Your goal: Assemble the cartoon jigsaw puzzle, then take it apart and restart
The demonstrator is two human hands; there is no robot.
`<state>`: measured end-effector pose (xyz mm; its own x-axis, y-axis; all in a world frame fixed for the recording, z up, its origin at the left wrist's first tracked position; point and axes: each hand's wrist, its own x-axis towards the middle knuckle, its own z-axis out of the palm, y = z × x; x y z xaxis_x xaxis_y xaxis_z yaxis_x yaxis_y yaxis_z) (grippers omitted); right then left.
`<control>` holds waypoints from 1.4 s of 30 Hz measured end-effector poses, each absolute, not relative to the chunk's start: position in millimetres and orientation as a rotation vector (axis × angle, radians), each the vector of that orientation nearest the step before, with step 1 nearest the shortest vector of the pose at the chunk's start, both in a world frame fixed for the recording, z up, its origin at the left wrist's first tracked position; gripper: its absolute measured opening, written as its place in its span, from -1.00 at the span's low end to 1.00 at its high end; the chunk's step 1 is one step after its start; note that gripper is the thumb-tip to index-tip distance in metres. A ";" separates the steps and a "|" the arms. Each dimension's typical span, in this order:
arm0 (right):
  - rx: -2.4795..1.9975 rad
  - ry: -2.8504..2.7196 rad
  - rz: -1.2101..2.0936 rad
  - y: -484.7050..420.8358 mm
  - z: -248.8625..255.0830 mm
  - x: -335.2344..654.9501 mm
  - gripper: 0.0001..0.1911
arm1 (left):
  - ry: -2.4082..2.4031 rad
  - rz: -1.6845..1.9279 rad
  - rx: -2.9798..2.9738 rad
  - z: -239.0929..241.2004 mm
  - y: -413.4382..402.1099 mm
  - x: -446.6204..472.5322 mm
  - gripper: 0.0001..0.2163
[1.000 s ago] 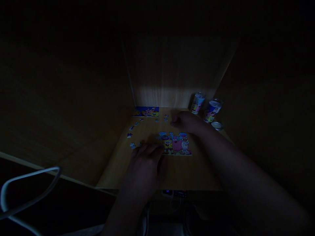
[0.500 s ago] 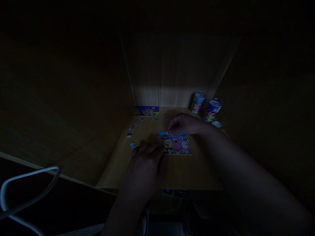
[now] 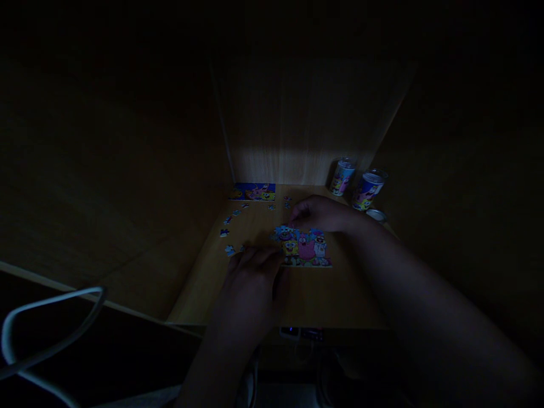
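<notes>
Head cam: R hand (image 3: 321,214) reaching fwd, arm angled in from right, R fingers (image 3: 297,211) narrow at top edge of jigsaw (image 3: 304,248) on bench (image 3: 327,297), can't tell if holding a piece; L hand (image 3: 249,289) low, L fingers (image 3: 259,258) spread wide by jigsaw's left edge.

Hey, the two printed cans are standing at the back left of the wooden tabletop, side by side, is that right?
Not quite: the two blue-and-white printed cylindrical cans stand at the back right of the light wooden tabletop, not the back left, as the head view shows. They are side by side, as you said.
</notes>
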<state>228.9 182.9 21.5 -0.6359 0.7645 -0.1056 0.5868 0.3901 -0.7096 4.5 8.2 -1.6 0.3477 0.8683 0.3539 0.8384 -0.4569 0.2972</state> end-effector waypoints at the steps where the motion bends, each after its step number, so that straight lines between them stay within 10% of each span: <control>1: -1.186 -2.410 1.092 183.5 21.3 229.9 -0.79 | 1.598 0.728 2.526 -1.5 8.4 4.4 -0.77; 42: -1.956 -2.324 0.111 193.9 24.9 259.0 -0.70 | 1.621 0.735 2.530 -4.6 9.1 4.4 -0.78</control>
